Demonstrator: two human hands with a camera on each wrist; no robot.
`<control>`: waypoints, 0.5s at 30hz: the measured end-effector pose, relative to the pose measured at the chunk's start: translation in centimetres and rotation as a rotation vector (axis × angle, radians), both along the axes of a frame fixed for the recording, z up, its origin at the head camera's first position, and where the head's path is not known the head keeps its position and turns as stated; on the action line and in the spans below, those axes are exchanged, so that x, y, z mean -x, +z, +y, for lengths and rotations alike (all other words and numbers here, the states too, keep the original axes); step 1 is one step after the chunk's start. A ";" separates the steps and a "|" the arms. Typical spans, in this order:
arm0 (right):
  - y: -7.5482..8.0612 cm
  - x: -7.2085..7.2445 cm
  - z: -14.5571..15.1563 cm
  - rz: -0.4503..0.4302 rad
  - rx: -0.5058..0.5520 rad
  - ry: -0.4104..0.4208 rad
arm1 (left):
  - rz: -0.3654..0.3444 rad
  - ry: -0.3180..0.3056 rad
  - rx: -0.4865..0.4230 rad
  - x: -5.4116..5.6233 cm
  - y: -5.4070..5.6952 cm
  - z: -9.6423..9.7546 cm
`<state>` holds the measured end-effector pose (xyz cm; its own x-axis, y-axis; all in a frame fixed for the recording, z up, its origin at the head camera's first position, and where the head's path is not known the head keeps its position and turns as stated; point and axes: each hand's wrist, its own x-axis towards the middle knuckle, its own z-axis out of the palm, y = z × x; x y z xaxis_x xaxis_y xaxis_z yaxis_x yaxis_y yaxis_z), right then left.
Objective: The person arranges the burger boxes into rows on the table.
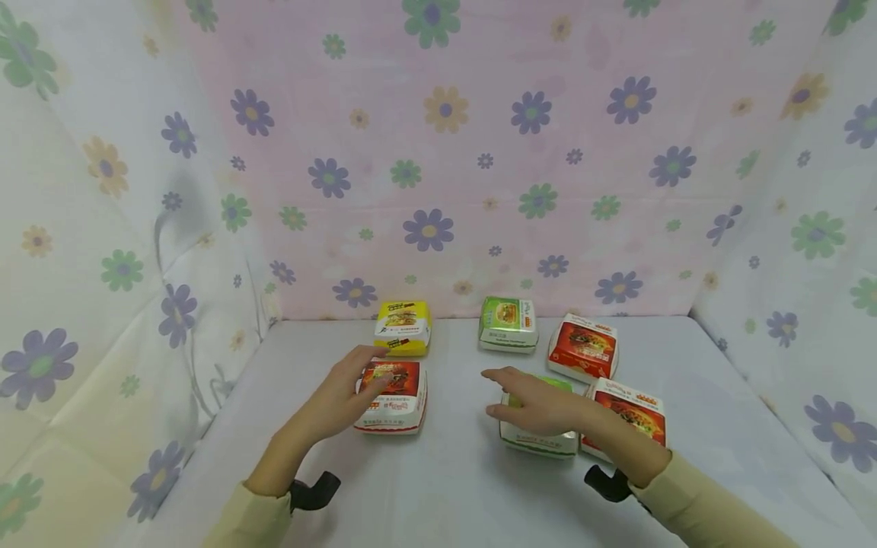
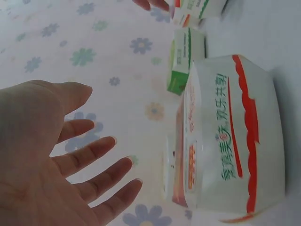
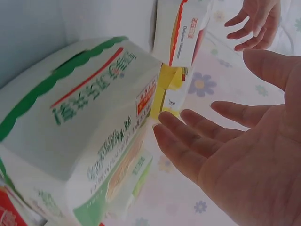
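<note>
My left hand (image 1: 346,392) is over the near-left red and white burger box (image 1: 397,415), fingers spread and holding nothing. In the left wrist view a gap shows between those fingers and the white side of that burger box (image 2: 235,141). On the right, my right hand (image 1: 534,403) hovers above a green and white burger box (image 1: 537,441), partly covering its top. The right wrist view shows this hand's relaxed, empty fingers (image 3: 188,148) beside the upper edge of the green-trimmed burger box (image 3: 89,113).
Behind the left hand sits a yellow burger box (image 1: 403,327). A green burger box (image 1: 508,323) stands at the back centre. Two red burger boxes, one farther back (image 1: 585,346) and one nearer (image 1: 633,415), lie to the right. Flowered cloth (image 1: 466,152) encloses the white table (image 1: 452,487).
</note>
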<state>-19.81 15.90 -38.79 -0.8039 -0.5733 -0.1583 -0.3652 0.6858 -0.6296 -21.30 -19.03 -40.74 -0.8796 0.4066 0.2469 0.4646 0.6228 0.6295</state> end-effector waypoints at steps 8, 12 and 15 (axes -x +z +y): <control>0.4 0.4 2.0 -0.001 0.012 -0.021 | -0.065 -0.058 0.019 1.2 0.3 3.0; 0.6 0.5 2.9 0.017 0.009 -0.036 | -0.086 -0.069 0.033 1.6 0.0 5.0; 0.7 0.6 3.6 0.019 0.017 -0.048 | -0.115 -0.062 0.029 1.9 -0.2 6.5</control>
